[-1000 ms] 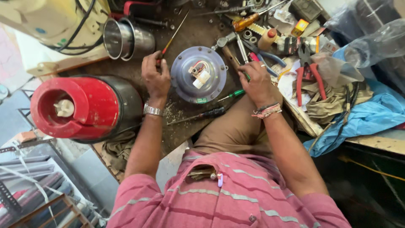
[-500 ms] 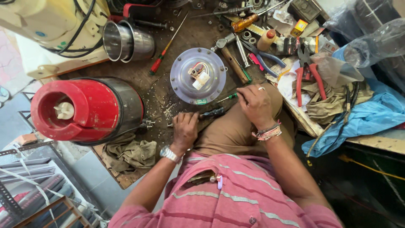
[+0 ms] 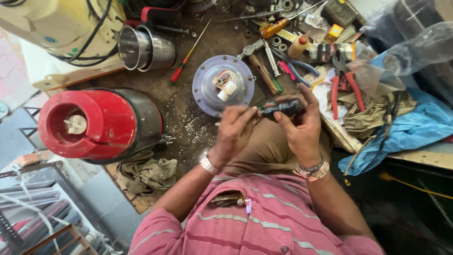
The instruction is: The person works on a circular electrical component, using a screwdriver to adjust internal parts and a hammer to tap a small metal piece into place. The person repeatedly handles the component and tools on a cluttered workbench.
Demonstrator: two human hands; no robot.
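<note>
Cluttered workbench (image 3: 188, 127) holds a round metal motor plate (image 3: 223, 85). Both hands have risen since before: right hand (image 3: 297, 125) clamps the black-handled screwdriver (image 3: 281, 108), left hand (image 3: 236, 130) now pinching its tip.

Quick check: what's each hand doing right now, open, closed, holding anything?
Left hand: closed, fingertips pinching the end of the black-handled screwdriver.
Right hand: closed around that screwdriver's handle.

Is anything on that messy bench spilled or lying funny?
Yes. Pale crumbs are scattered on the dark bench below the round metal disc. The red appliance lies on its side, and a steel cup is tipped over too. Tools lie in a loose heap.
</note>
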